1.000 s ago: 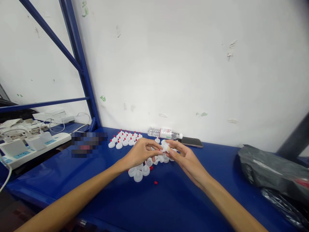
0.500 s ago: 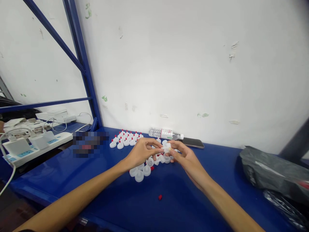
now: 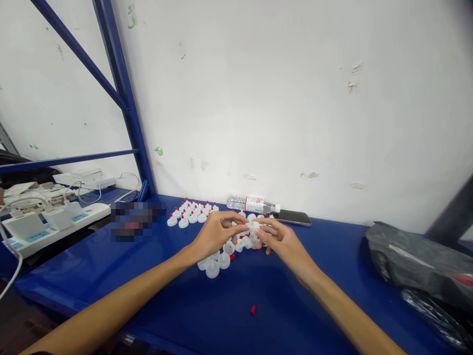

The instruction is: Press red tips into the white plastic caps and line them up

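Between both hands is a white plastic nozzle cap (image 3: 253, 226), held up over a loose pile. My left hand (image 3: 218, 230) pinches it from the left with thumb and fingertips. From the right, the thumb and fingers of my right hand (image 3: 283, 240) grip the same cap. Below them lie several translucent white nozzle caps (image 3: 212, 269) and a few small red tips (image 3: 232, 257), partly hidden by the hands. Behind my left hand, white caps with red tips (image 3: 184, 223) stand upright in rows. A single red tip (image 3: 253, 309) lies nearer the front on the blue table (image 3: 177, 310).
A clear water bottle (image 3: 253, 203) lies against the wall, with a dark phone (image 3: 291, 217) beside it. On the left is a power strip (image 3: 62, 229) with chargers and cables. A grey plastic bag (image 3: 414, 261) sits at the right.
The lone red tip at the front has shifted slightly right and nearer to me. Both hands stay on the white nozzle cap, whose angle has changed a little.
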Demonstrator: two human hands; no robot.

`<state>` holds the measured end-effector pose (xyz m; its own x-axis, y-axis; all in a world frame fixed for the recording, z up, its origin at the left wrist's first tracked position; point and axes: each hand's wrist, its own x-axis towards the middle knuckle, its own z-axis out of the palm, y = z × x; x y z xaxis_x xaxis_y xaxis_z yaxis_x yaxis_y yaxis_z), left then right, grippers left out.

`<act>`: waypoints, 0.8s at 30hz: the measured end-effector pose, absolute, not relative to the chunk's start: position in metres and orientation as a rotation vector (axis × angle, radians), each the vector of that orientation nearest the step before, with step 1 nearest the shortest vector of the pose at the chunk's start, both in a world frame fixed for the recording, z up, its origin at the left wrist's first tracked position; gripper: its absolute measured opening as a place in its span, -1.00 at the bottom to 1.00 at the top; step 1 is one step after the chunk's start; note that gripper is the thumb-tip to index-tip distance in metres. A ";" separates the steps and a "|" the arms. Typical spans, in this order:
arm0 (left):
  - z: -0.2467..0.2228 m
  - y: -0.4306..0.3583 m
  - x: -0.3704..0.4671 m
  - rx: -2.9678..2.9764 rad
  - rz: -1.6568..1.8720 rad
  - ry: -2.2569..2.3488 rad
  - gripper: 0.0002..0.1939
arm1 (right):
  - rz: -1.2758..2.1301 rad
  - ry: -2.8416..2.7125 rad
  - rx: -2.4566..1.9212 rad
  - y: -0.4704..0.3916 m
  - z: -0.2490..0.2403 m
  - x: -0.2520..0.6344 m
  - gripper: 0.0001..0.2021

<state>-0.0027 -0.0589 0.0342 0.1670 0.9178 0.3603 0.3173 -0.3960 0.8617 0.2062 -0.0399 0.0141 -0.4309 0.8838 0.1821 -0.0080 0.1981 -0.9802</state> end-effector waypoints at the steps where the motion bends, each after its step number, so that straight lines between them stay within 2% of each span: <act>1: 0.034 -0.059 -0.002 1.795 1.247 1.163 -0.64 | 1.358 -1.639 -0.847 -0.041 0.014 0.205 -0.48; 10: 0.028 -0.062 0.004 1.713 1.393 1.136 -0.62 | 1.475 -1.515 -0.891 -0.044 0.010 0.201 -0.39; 17: 0.036 -0.061 0.000 1.674 1.297 1.257 -0.51 | 1.507 -1.525 -0.900 -0.047 0.014 0.199 -0.39; 22: 0.063 -0.049 -0.035 1.962 1.354 1.542 -0.55 | 1.452 -1.401 -0.947 -0.044 0.016 0.200 -0.45; 24: 0.072 -0.042 -0.054 2.234 1.253 1.745 -0.62 | 1.434 -1.367 -0.975 -0.042 0.016 0.204 -0.48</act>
